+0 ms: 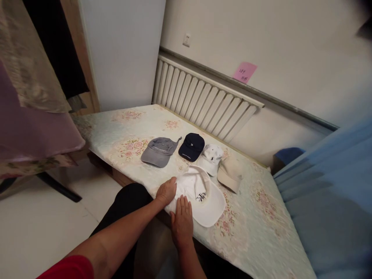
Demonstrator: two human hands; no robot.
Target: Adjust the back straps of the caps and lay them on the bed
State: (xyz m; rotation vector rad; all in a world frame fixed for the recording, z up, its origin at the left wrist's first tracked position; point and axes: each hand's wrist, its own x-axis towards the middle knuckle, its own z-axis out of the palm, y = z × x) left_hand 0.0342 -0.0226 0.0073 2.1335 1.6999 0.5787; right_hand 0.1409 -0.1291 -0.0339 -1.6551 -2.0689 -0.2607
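Note:
A white baseball cap point(215, 203) with a dark logo lies on its side at the bed's near edge, its brim pointing right. My left hand point(166, 191) is closed on the cap's rear end, some of its fingers hidden by the fabric. Stretched flat, the fingers of my right hand point(183, 221) rest against the cap's near side. Beyond it, a grey cap point(159, 151), a navy cap point(192, 147), a smaller white cap point(211, 158) and a beige cap point(230, 173) lie in a row.
The caps are on a bed with a pale floral cover point(255, 228). Along the far wall runs a white radiator point(200, 99), with a pink note point(245, 72) above it. A blue curtain point(328, 186) hangs at right. Clothes point(31, 112) hang at left over a dark leg point(59, 187).

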